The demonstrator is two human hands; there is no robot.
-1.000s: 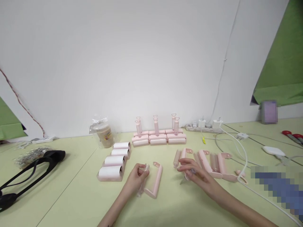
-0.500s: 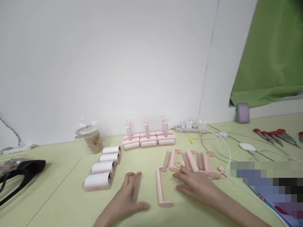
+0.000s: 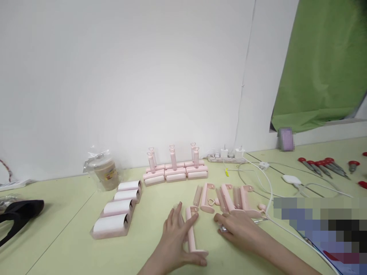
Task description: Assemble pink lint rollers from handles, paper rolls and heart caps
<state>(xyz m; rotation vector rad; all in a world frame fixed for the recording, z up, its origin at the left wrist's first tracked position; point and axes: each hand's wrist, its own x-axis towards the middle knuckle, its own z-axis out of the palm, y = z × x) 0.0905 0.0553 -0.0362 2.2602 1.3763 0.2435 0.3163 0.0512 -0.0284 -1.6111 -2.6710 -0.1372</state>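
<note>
My left hand [image 3: 174, 241] lies on the green table [image 3: 71, 244], fingers spread along a pink L-shaped roller frame [image 3: 191, 233], thumb hooked under its near end. My right hand [image 3: 242, 231] rests palm down just right of it, fingers curled over a small metal part [image 3: 223, 229] that is mostly hidden. Directly beyond my right hand lies a pile of loose pink frames [image 3: 229, 196] and a small heart-shaped ring [image 3: 211, 201].
White rolls in pink trays [image 3: 117, 210] sit left of my hands. Assembled pink rollers [image 3: 174, 172] stand by the wall, next to a bagged cup [image 3: 104, 173]. A power strip [image 3: 226, 156], white cables [image 3: 268, 187] and red-handled screwdrivers [image 3: 321, 166] lie right. A black strap [image 3: 20, 213] is far left.
The view swung right. My left hand put the frame down, slid right and now grips it flat on the table. My right hand drew back from the pile toward me.
</note>
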